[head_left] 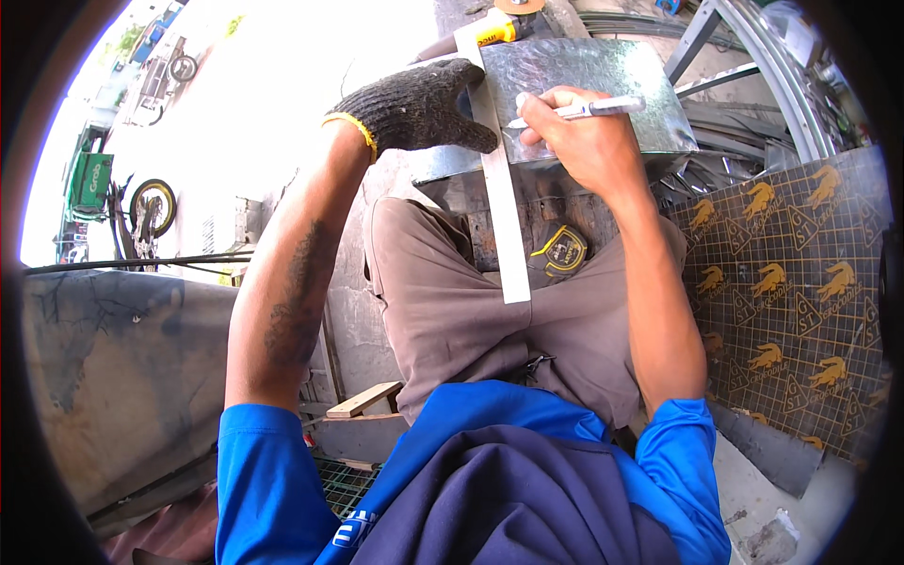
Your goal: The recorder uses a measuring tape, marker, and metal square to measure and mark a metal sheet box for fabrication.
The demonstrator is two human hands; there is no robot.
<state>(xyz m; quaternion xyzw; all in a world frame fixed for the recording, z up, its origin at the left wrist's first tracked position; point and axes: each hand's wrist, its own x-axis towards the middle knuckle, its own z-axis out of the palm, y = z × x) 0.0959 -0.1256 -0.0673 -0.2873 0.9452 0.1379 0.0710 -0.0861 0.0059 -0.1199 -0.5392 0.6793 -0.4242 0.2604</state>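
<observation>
Pinched between the thumb and fingers of my right hand (591, 141), a pale-barrelled marker pen (607, 106) is held at the upper centre of the frame, tip directed left. Pen tip position: just beside the right edge of a flat straightedge (509, 235); contact with the surface below cannot be determined. My left hand (405, 105), in a dark knitted glove with a yellow cuff, is spread wide, thumb and fingers apart, and bears on the upper part of the straightedge. Straightedge orientation: lengthwise from upper centre to mid-frame, upper portion across a silvery sheet-metal workpiece (584, 71), lower end over my brown trousers (452, 311). Workpiece location: upper centre, extending to the right behind my right hand. A black-and-yellow tape measure (567, 250) sits between my thighs near the frame centre. A yellow angle grinder (496, 31) lies at the top edge, beyond the workpiece.
</observation>
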